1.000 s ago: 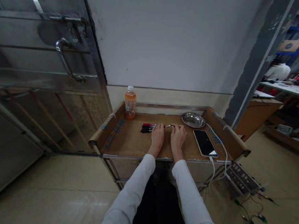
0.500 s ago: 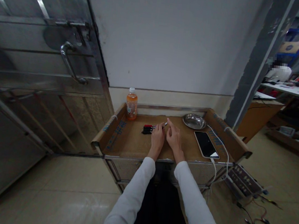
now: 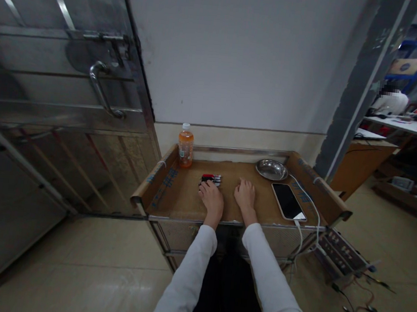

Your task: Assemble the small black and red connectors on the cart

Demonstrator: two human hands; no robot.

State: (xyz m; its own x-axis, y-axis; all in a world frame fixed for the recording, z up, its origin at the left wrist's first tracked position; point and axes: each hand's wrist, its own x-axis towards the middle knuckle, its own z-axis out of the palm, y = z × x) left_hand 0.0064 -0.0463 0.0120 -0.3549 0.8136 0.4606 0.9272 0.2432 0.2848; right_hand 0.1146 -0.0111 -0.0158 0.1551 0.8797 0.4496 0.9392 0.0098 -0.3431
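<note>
Several short red and black pen-like items (image 3: 211, 177) with silvery tips lie side by side on the cardboard-lined cart top (image 3: 189, 198). My left hand (image 3: 212, 199) is over their near side, its fingers bent down around the left part of the nearest one and partly hiding it. To the right, apart from the row, my right hand (image 3: 245, 194) rests on the cardboard with its fingers curled together. Whatever may be inside those fingers is hidden.
A bottle of orange drink (image 3: 185, 146) stands at the back left corner. A round metal dish (image 3: 271, 169) is at the back right, with a phone (image 3: 288, 202) and its white cable (image 3: 310, 199) nearer me. Cardboard walls (image 3: 157, 180) edge the cart.
My hands were together, with a small silver-tipped item between them. They have moved apart: my left hand went left to the row, and my right hand came down onto the cardboard.
</note>
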